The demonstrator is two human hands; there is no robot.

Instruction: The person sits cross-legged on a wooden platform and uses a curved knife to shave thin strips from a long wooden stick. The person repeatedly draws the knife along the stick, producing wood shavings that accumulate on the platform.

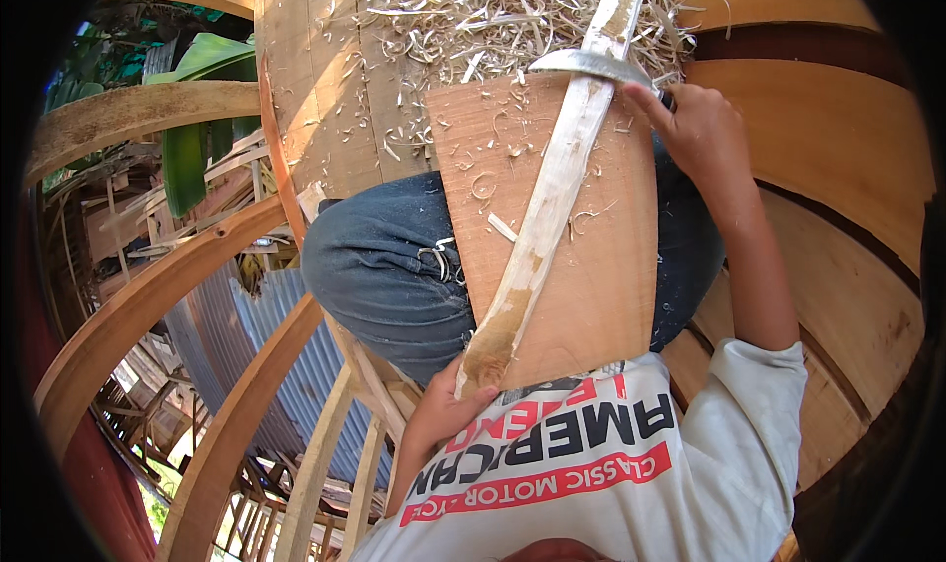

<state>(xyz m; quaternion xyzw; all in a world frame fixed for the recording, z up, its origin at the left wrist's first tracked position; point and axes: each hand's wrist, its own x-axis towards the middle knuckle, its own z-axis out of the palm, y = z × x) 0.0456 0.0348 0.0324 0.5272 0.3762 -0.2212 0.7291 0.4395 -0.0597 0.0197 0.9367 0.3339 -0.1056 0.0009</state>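
A long, slightly curved strip of pale wood (554, 202), with brown patches left on its surface, slants from my body away to the upper right. My left hand (448, 411) is closed around its near end, against my shirt. My right hand (705, 133) grips the dark handle of a knife (589, 65), most of the handle being hidden by the fingers. The knife's broad, curved metal blade lies across the strip towards its far part. Beneath the strip, a flat reddish-brown board (616, 257) rests over my crossed legs.
Curly wood shavings (443, 30) heap up beyond the board, on light planks (320, 89). Curved wooden ribs (148, 301) rise at the left, with broad planks (818, 148) at the right. Past the ribs are corrugated metal sheets (296, 365), green leaves (187, 158) and scattered timber.
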